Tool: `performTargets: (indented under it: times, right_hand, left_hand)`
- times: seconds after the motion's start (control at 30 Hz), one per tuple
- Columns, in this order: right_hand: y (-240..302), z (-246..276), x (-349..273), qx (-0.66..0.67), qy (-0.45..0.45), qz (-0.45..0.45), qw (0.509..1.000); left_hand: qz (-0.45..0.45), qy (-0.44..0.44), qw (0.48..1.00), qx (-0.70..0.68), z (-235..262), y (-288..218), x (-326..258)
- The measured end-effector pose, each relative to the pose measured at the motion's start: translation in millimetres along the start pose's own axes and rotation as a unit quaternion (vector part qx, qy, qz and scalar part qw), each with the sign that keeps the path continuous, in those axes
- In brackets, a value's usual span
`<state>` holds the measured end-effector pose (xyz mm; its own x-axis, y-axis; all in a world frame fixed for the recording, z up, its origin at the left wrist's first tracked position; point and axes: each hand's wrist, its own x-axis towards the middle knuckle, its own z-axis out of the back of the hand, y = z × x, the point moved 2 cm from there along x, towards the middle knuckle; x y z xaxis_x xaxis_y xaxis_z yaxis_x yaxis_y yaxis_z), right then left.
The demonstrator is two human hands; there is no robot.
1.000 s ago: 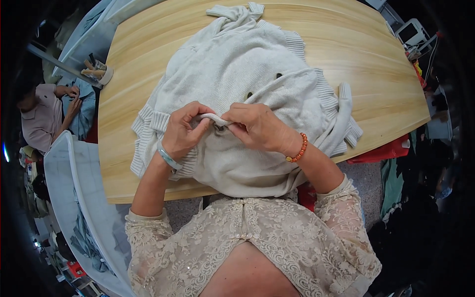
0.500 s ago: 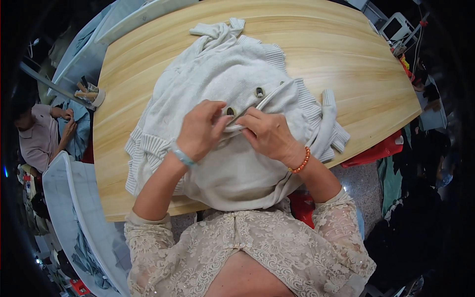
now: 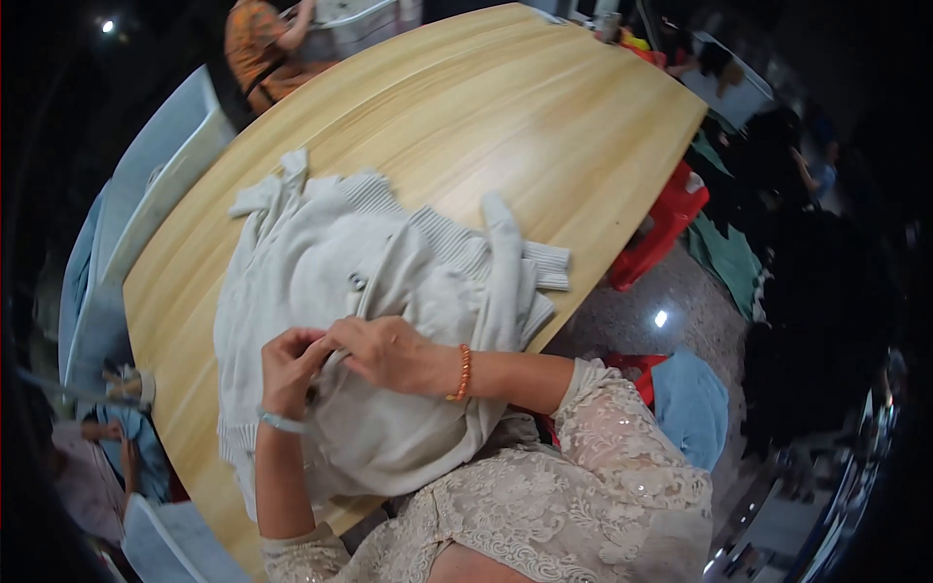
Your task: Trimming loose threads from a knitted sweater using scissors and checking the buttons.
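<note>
A cream knitted cardigan [image 3: 316,243] lies on the wooden table, its ribbed cuffs and hem spread toward the far side. My left hand [image 3: 290,369] pinches the front edge of the cardigan, thumb and fingers together. Right against it, my right hand [image 3: 384,352] grips the same edge with bent fingers, and the fingertips of both hands meet. A dark button [image 3: 357,282] shows on the knit just beyond my hands. Whatever sits between the fingertips is hidden.
The wooden table [image 3: 583,126] stretches away to the far right. Pale plastic bins [image 3: 160,199] stand along its left edge. A red stool [image 3: 661,228] and blue cloth [image 3: 690,408] are at the right. One person [image 3: 262,49] in orange is at the far left; another works at the lower left.
The view has swung, so the table and cardigan appear further left and turned. My hands remain at the cardigan's front edge and now sit closer together.
</note>
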<state>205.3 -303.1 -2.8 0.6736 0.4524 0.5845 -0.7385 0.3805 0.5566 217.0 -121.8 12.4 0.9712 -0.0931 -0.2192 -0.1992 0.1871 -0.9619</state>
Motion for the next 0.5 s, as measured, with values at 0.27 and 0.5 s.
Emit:
performTargets:
  times: [0.27,0.5]
  right_hand:
    - [6,-4,-4,-0.074,0.053,-0.016,0.996]
    - [-12,10,-1,0.064,0.08,-0.03,0.994]
  left_hand:
    - [0.04,0.038,0.998,-0.041,6,-1,-13]
    - [-0.223,-0.013,0.945,0.24,-9,-2,-32]
